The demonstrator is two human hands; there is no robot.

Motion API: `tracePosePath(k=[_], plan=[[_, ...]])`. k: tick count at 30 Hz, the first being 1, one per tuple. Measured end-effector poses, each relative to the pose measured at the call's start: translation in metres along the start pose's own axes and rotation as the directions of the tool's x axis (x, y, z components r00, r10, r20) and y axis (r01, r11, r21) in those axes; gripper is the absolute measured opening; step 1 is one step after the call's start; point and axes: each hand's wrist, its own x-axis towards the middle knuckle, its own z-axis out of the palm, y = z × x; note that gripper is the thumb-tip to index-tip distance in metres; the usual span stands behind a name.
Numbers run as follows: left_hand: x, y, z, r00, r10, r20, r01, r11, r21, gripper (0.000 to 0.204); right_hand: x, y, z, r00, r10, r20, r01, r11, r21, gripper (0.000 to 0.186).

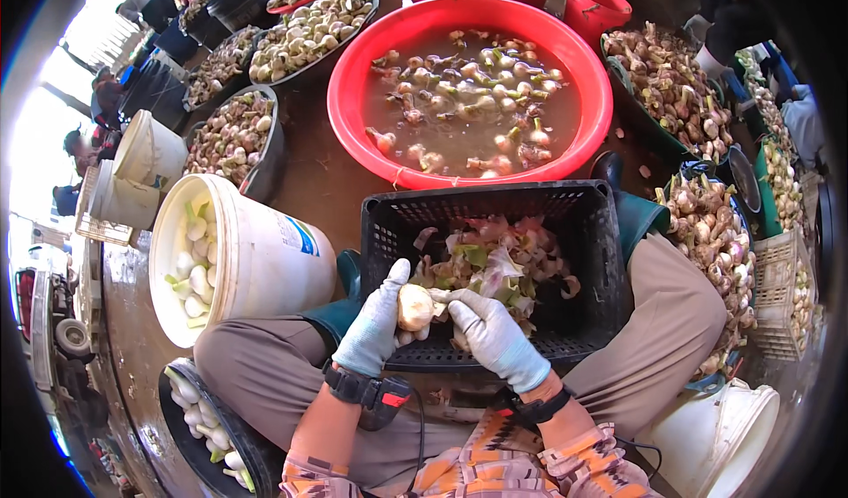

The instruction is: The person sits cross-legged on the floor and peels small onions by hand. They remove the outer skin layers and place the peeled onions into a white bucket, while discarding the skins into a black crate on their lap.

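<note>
A garlic bulb with brownish outer skin sits in my gloved left hand, its fingers wrapped round it. My right hand, gloved too, pinches the bulb's stem end from the right side. Both hands are over the near edge of a black plastic crate, which stands between my legs. Loose garlic peelings, pinkish and pale green, lie heaped inside that crate.
Beyond the crate stands a red tub of murky water with floating garlic bulbs. At left, a white bucket and a black basin hold peeled bulbs. Heaped garlic is at right, near a white bucket. Other people are far left.
</note>
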Motion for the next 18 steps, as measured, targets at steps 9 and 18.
tracePosePath(k=[9,18], plan=[[0.023,-0.02,-0.003,0.981,-0.107,0.159,0.109,0.994,-0.005,0.065,0.002,-0.007,-0.015,0.875,-0.482,0.041,0.364,0.599,-0.713,0.021],[0.0,-0.016,0.023,0.96,0.268,0.08,-0.28,0.929,0.243,0.034,0.005,0.006,-0.026,0.94,-0.316,-0.125,0.189,0.791,-0.582,0.015]])
